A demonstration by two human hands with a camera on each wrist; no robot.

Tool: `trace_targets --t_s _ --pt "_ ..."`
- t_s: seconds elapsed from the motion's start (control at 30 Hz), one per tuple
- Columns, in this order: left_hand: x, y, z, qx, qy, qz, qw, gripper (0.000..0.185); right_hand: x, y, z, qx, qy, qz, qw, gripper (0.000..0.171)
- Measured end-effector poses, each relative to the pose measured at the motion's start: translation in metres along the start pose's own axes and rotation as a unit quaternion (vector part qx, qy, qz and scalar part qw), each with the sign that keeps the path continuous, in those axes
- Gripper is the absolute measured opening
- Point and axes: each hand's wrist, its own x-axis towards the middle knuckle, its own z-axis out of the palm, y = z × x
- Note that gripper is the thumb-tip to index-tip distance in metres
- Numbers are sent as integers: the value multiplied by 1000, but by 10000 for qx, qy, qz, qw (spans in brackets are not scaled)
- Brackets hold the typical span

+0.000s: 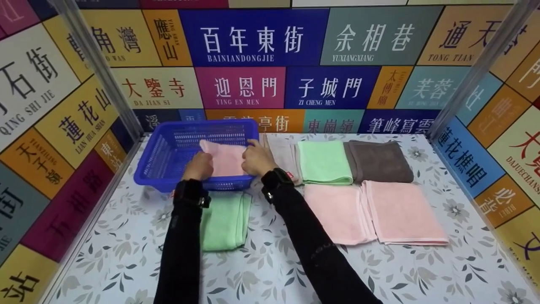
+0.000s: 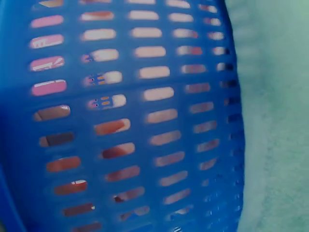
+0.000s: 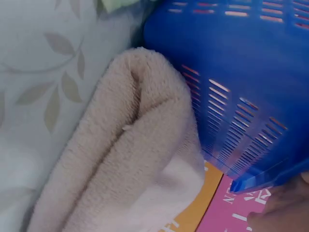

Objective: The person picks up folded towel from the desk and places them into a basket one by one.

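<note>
Both hands inside blue basket (image 1: 168, 156) at back left of worktop (image 1: 270, 270). Left hand (image 1: 198, 166) and right hand (image 1: 255, 159) set on either side of folded pink towel (image 1: 223, 158), lying in basket toward its right half. Left fingers curled down onto towel's left edge, seemingly gripping it; right fingers bent over its right edge near basket wall, thumb side hidden, so grip not fully visible. Black sleeves, dark wrist units on both arms.

Green towel (image 1: 223, 219) flat on worktop just in front of basket, between the forearms. Beige towel (image 1: 284, 156) just right of basket, touching or nearly touching its wall; thick rolled fold close up in right wrist view (image 3: 130, 159) against blue slotted wall (image 3: 231, 72). Further right in back row: light green towel (image 1: 324, 162), then grey towel (image 1: 379, 161). Front row: two pink towels side by side (image 1: 337, 213), (image 1: 403, 213), edges overlapping.

Left wrist view blurred: only basket slots (image 2: 135, 116) and pale green cloth (image 2: 275, 121) at right.
</note>
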Motion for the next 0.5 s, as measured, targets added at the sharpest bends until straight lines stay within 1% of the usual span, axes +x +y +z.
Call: trace_targets --t_s 0.07,0.1,0.13,0.17,0.2,0.23,0.27,0.33,0.37,0.4,0.43,0.47,0.5 --pt "6 -5 2 44 -231 -203 9995 29 0 5 3 231 85 -280 9993 29" --pt "11 -9 3 101 -362 -246 9990 30 1 8 5 301 47 -343 9989 30" --pt "16 -13 4 160 -516 -251 9982 30 2 12 7 426 98 -452 9980 33" --pt "28 -25 10 246 -567 -56 9981 27 2 15 10 582 186 -571 9965 37" --pt "33 -28 11 348 -705 -21 9969 27 7 23 19 624 376 -724 9947 41" --pt "39 -32 14 444 -852 2 9954 28 7 26 21 707 416 -780 9936 44" --pt "41 -32 14 500 -997 17 9938 28 8 26 22 723 340 -741 9940 45" --pt "39 -27 12 515 -1246 -113 9908 27 9 26 22 701 245 -671 9950 44" --pt "38 -25 11 534 -1312 -193 9897 29 10 23 21 623 110 -558 9964 41" --pt "27 -13 5 558 -1439 -439 9870 33 10 20 19 517 -45 -420 9978 39" --pt "22 -9 3 577 -1488 -486 9860 36 7 13 9 495 -274 -230 9981 37" --pt "15 -2 -1 570 -1478 -538 9859 39 7 10 8 375 -328 -108 9987 36" --pt "11 1 -3 584 -1438 -614 9860 43 6 7 6 317 -378 -30 9988 35"
